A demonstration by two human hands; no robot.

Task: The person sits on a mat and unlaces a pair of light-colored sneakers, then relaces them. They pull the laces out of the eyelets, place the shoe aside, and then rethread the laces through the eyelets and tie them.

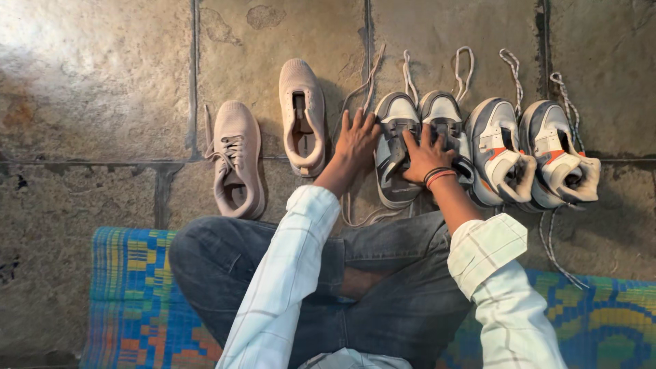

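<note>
Left hand point(355, 140) lies flat, fingers spread wide, pressing the grey sneaker's point(393, 154) left side; right hand point(424, 156), fingers splayed, steadies its tongue, holding it still on the stone floor point(102, 89).

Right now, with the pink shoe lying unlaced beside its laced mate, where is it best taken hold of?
Probably at the heel rim of the unlaced pink shoe, coming from the near side. Its heel points toward the person and its mouth gapes open with no lace, so fingers could hook inside. The left hand is nearest, resting on the floor beside a grey shoe.

Six shoes: two pink point(236, 158), two grey point(393, 147), two grey-and-orange point(499, 147); one woven mat point(130, 294).
</note>
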